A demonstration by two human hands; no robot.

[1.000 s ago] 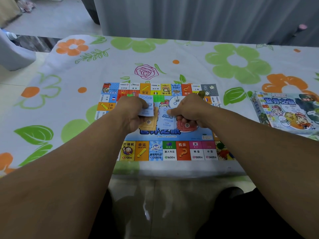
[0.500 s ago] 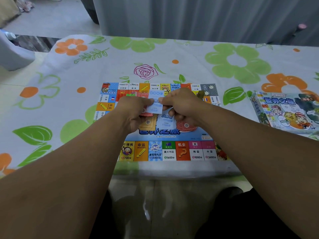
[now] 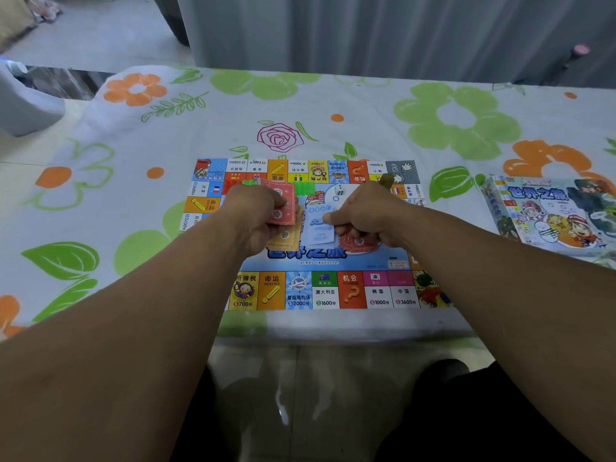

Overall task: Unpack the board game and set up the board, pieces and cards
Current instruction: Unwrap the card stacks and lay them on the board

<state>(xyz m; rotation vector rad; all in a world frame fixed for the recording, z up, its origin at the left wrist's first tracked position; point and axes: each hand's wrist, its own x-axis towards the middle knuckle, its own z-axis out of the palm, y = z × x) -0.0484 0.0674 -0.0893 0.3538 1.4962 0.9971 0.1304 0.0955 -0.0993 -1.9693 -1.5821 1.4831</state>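
Note:
The colourful game board (image 3: 300, 290) lies flat on the flowered tablecloth (image 3: 333, 95). My left hand (image 3: 253, 215) holds a stack of paper notes with a red note (image 3: 283, 203) on top, over the board's left centre. My right hand (image 3: 366, 215) has its fingers curled and its thumb on a light blue note (image 3: 318, 230) lying on the board's middle. A tan note pile (image 3: 286, 240) lies under my left hand and a red note pile (image 3: 358, 243) under my right. Green pieces (image 3: 305, 188) and a die (image 3: 339, 191) sit behind the hands.
The game box (image 3: 553, 215) lies on the tablecloth to the right of the board. A grey curtain (image 3: 366, 31) hangs behind the table. A grey object (image 3: 23, 105) stands beyond the table's left edge. My knees show below the table's front edge.
The blue note that both hands held half a second ago now lies on the board under my right hand. A red note now tops the stack in my left hand.

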